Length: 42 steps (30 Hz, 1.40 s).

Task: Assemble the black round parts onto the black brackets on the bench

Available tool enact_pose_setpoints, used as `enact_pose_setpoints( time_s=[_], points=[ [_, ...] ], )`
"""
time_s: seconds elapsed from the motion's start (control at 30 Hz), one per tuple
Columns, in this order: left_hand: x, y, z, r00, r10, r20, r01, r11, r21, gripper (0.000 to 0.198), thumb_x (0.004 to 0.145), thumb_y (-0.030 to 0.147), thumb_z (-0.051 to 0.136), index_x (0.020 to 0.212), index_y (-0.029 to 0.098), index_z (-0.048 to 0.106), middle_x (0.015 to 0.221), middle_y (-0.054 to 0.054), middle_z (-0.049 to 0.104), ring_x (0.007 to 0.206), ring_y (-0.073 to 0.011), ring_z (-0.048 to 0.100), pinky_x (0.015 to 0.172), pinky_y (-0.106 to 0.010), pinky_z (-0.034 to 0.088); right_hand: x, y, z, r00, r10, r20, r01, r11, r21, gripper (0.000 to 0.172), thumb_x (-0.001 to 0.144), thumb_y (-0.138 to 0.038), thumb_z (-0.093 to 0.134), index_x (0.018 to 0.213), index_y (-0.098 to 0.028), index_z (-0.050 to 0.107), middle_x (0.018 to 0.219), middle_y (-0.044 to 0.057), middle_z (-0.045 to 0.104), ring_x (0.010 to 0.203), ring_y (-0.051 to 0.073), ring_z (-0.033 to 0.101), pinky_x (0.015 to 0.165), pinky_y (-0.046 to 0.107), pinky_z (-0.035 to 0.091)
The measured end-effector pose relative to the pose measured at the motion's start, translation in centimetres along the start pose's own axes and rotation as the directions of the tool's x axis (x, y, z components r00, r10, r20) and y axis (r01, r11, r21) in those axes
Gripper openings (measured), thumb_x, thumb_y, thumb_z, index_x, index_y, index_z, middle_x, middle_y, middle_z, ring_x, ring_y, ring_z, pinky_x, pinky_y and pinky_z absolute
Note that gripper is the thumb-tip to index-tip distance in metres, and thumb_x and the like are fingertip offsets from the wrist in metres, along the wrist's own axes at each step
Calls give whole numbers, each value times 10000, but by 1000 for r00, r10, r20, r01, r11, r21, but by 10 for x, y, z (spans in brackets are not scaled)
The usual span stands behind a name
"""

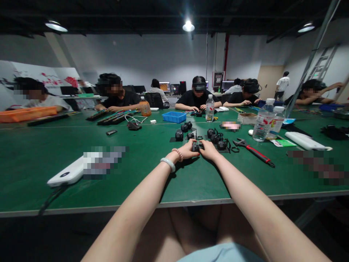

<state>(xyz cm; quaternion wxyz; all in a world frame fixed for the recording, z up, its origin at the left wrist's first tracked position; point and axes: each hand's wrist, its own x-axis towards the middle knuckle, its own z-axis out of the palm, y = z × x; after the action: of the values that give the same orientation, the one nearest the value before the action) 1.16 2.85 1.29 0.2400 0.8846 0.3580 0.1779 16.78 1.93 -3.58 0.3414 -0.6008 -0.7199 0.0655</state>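
Note:
Both my arms reach out over the green table [40, 156]. My left hand [187, 150], with a bead bracelet and a pale bangle at the wrist, and my right hand [208, 149] meet on a small black part [195, 147]. Fingers of both hands are closed round it from either side. Just beyond lie several more small black parts [215, 137], some on flat black bases [180, 137].
A red-handled adjustable wrench [255, 151] lies right of my hands, with two water bottles [263, 122] behind it. A white power bank [67, 175] lies at left, another white device [307, 141] at right. A blue tray [173, 116] and several seated people are across the table.

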Motion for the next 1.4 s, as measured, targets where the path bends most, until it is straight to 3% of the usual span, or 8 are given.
enact_pose_setpoints(
  time_s=[0.27, 0.67, 1.03, 1.23, 1.4],
  points=[
    [0, -1, -1, 1000, 10, 13, -10, 1000, -23, 678, 572, 346, 583, 1143, 143, 278, 924, -68, 493, 775, -167, 512, 685, -296, 424, 0, 2, 1, 998, -25, -63, 29, 998, 55, 479, 653, -202, 518, 1117, -209, 399, 989, 82, 474, 935, 191, 456, 813, 352, 353],
    [-1, 2, -1, 1000, 9, 25, -9, 1000, 3, 674, 585, 339, 568, 1152, 135, 265, 924, -71, 491, 763, -166, 508, 686, -297, 421, 3, 3, 4, 965, -155, -213, 200, 957, 209, 528, 586, -83, 487, 1095, -188, 395, 935, 53, 465, 883, 155, 457, 824, 318, 373],
    [-1, 0, -1, 1000, 28, 11, -27, 999, -25, 646, 577, 342, 570, 1131, 155, 295, 943, -61, 497, 803, -169, 515, 714, -290, 416, 5, 2, 2, 960, -27, -278, 138, 912, 387, 436, 591, -88, 470, 1017, -177, 434, 927, 59, 463, 869, 146, 470, 806, 322, 389],
    [-2, 2, -1, 1000, 3, 29, -1, 998, -67, 647, 574, 333, 574, 1128, 155, 291, 899, -49, 514, 778, -165, 519, 687, -286, 420, 6, -4, -3, 972, 154, -178, 10, 726, 687, 348, 614, -164, 483, 958, -169, 425, 939, 60, 470, 817, 122, 508, 708, 272, 444],
    [-2, 1, -1, 1000, 10, 21, -9, 998, -55, 651, 574, 338, 579, 1125, 151, 289, 916, -57, 513, 786, -165, 523, 689, -289, 421, 2, -8, -8, 971, 233, 47, -144, 421, 896, 357, 566, -166, 515, 914, -198, 442, 936, 41, 480, 748, 137, 537, 578, 284, 467]
  ],
)
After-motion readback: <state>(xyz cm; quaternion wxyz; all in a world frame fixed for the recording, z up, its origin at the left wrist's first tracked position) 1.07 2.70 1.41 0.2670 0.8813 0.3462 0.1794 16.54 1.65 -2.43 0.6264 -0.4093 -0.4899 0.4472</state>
